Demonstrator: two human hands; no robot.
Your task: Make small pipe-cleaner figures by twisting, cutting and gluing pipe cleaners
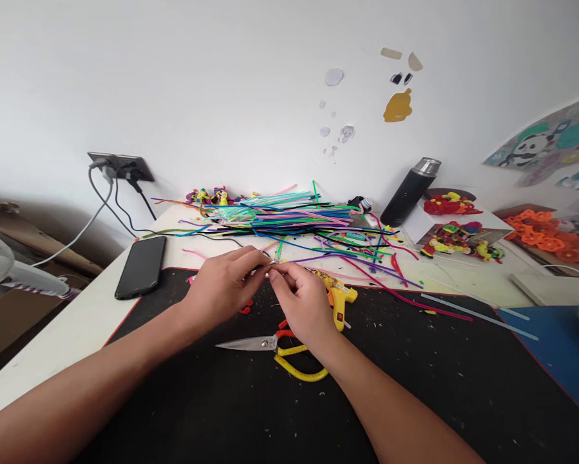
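My left hand (228, 281) and my right hand (304, 303) meet over the far edge of the black mat, fingers pinched together. Between the fingertips shows a small whitish bit, too small to name; the rest is hidden by the fingers. Below them lie scissors (248, 344) with yellow and red handles, blades pointing left and partly covered by my right hand. A yellow glue gun (339, 303) rests just right of that hand. Under my left hand a small curled red piece (245, 308) shows in part.
A heap of coloured pipe cleaners (289, 216) spreads along the wall. A phone (141, 267) lies at left, a black flask (409, 193) leans at back right. Small figures (456, 241) and orange pieces (540, 235) stand farther right. Glue sticks (480, 316) cross the mat's right edge.
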